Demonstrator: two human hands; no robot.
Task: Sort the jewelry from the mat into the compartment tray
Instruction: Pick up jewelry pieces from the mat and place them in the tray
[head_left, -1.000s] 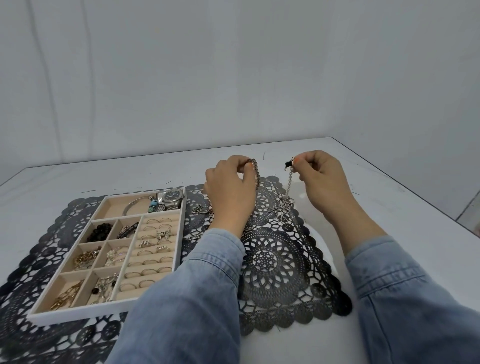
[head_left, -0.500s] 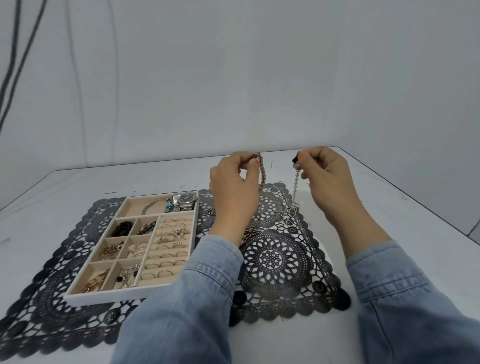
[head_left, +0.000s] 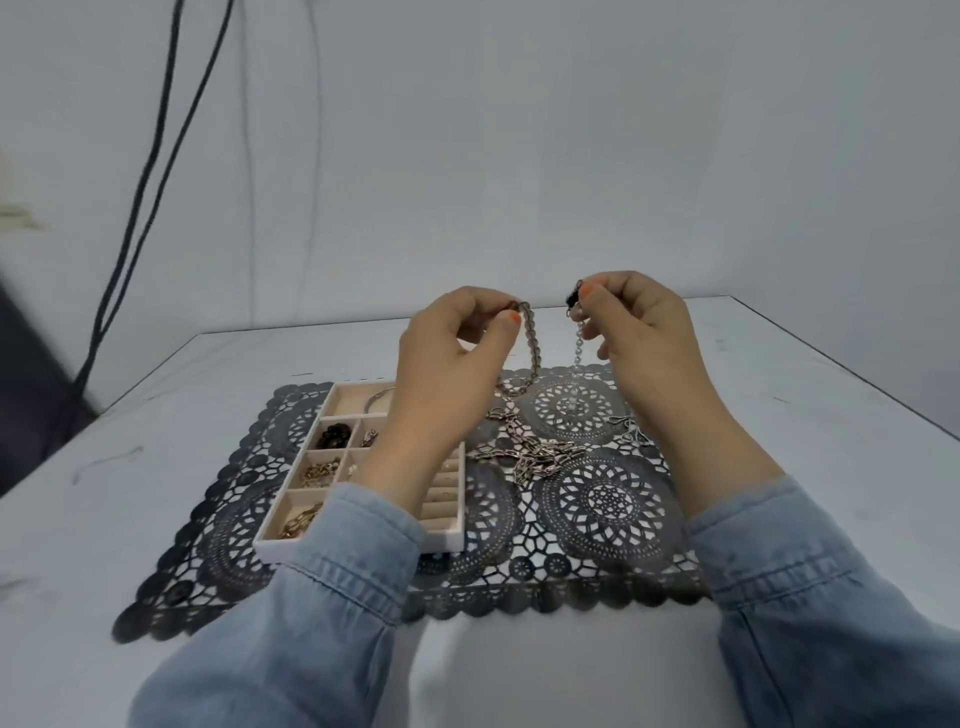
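Above the far edge of the black lace-patterned mat, the left hand pinches the top of a brownish metal link chain. The chain hangs nearly upright, its lower end curving onto the mat. The right hand pinches a small black piece, and a pale beaded strand drops straight down from it. Whether the strands join cannot be told. A cream compartment tray sits on the mat's left part, half hidden by the left forearm.
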